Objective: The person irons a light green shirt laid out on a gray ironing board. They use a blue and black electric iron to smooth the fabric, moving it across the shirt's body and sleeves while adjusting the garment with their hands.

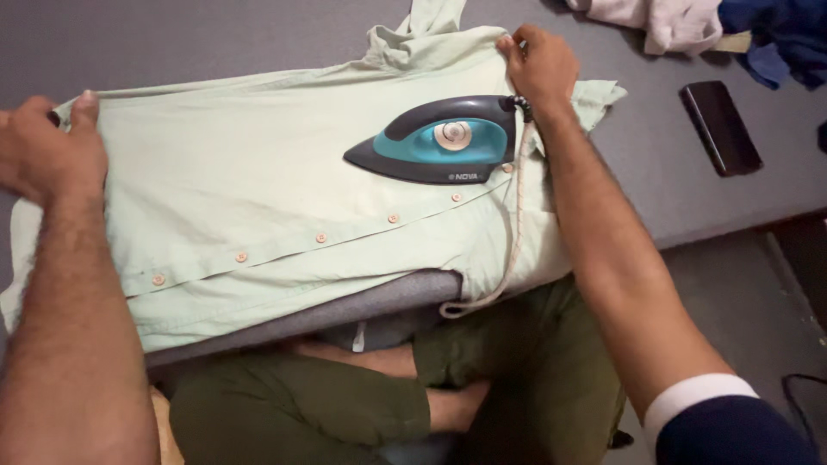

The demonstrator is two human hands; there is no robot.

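Note:
A pale green button-up shirt (258, 185) lies spread flat across a grey padded surface (215, 34). My left hand (47, 146) pinches the shirt's far left edge. My right hand (538, 65) grips the fabric near the collar at the upper right. A teal and dark grey iron (444, 142) rests flat on the shirt just left of my right wrist, held by neither hand. Its braided cord (517, 232) runs down past my right forearm and loops over the near edge.
A black phone (719, 127) lies on the grey surface at the right. Crumpled white and blue clothes (689, 21) are piled at the top right corner. My legs in olive trousers (517, 379) sit under the near edge. Grey floor lies to the right.

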